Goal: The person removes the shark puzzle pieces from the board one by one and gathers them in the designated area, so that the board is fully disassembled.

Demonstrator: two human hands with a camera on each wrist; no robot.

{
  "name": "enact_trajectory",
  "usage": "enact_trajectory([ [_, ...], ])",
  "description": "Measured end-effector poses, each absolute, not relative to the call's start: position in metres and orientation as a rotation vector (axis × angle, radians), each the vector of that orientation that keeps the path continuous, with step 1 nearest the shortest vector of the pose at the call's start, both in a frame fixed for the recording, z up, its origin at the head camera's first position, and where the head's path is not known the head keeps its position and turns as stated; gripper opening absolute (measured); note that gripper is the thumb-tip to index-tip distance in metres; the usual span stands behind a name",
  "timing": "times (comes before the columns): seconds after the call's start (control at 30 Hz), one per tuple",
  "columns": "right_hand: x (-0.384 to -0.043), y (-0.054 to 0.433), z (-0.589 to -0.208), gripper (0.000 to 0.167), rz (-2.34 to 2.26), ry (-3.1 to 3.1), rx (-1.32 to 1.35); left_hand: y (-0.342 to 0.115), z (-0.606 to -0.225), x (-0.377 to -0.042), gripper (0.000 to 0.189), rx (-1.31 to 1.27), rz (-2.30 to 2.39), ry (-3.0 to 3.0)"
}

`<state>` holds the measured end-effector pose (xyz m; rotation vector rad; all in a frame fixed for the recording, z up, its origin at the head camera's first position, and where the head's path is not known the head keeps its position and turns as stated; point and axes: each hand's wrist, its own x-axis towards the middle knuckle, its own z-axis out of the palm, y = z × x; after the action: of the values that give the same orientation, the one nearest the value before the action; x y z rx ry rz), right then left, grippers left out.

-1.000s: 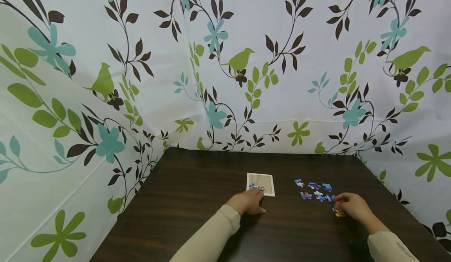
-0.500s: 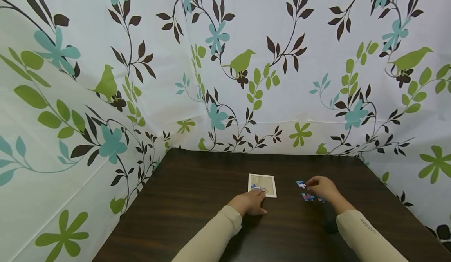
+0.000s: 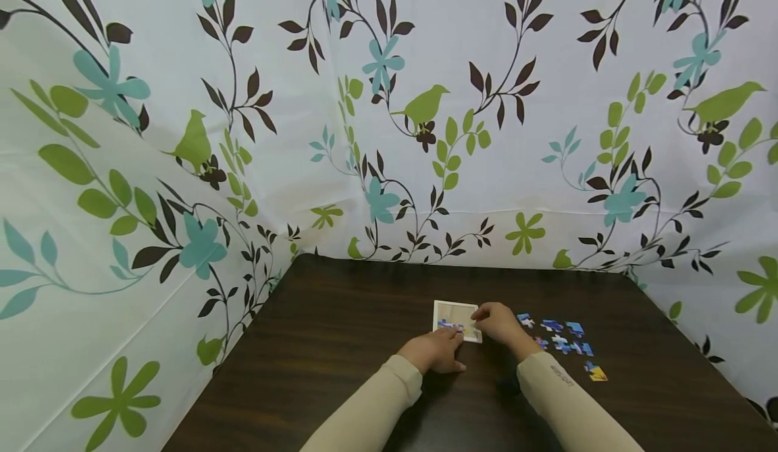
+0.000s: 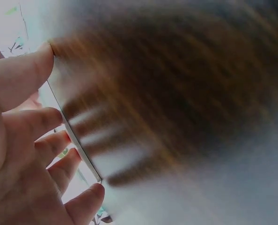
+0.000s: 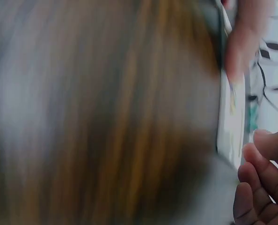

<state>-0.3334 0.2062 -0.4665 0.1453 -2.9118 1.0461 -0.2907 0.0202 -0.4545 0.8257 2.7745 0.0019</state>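
Note:
A shallow white-rimmed puzzle tray (image 3: 458, 302) lies on the dark table, with a few joined blue and purple pieces (image 3: 446, 323) along its near side. My left hand (image 3: 433, 352) rests at the tray's near left edge, fingers extended over the rim; the left wrist view shows the fingertips (image 4: 54, 117) along that edge. Over the tray's right side is my right hand (image 3: 501, 323), thumb and fingertips (image 5: 251, 152) brought together in a pinch. The puzzle piece in that pinch is hidden behind the fingers.
Several loose puzzle pieces (image 3: 560, 344) lie in rows right of the tray, partly behind the right forearm. A blue and yellow piece (image 3: 596, 371) lies nearer me. The wood-grained table (image 3: 340, 317) meets a patterned cloth (image 3: 389, 229) at the back and sides.
My right hand has travelled left from the loose pieces to the tray, uncovering the pieces it had been over. My left hand has stayed at the tray's edge.

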Motion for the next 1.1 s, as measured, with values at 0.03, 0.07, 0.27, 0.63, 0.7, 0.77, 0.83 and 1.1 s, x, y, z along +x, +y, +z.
enact_trajectory([
  [0.03, -0.334, 0.202, -0.468, 0.011, 1.046, -2.911, 0.15, 0.021, -0.455, -0.291, 0.07, 0.831, -0.002, 2.774],
  [0.07, -0.334, 0.198, -0.469, 0.011, 1.046, -2.911, 0.159, 0.021, -0.456, -0.291, 0.07, 0.836, -0.005, 2.773],
  [0.27, -0.337, 0.184, -0.474, 0.011, 1.075, -2.912, 0.137, 0.022, -0.456, -0.292, 0.071, 0.853, -0.028, 2.767],
  [0.63, -0.339, 0.174, -0.478, 0.014, 1.118, -2.901, 0.105, 0.016, -0.457, -0.293, 0.07, 0.846, -0.004, 2.753],
  [0.7, -0.339, 0.173, -0.48, 0.014, 1.121, -2.91, 0.101, 0.013, -0.458, -0.294, 0.069, 0.862, 0.013, 2.744],
  [0.77, -0.339, 0.172, -0.48, 0.014, 1.125, -2.915, 0.091, 0.009, -0.459, -0.294, 0.068, 0.878, 0.034, 2.735],
  [0.83, -0.339, 0.172, -0.481, 0.013, 1.118, -2.916, 0.096, 0.005, -0.46, -0.295, 0.067, 0.895, 0.055, 2.728],
  [1.1, -0.343, 0.176, -0.48, 0.012, 1.074, -2.916, 0.093, -0.006, -0.461, -0.298, 0.067, 0.854, 0.034, 2.77],
])
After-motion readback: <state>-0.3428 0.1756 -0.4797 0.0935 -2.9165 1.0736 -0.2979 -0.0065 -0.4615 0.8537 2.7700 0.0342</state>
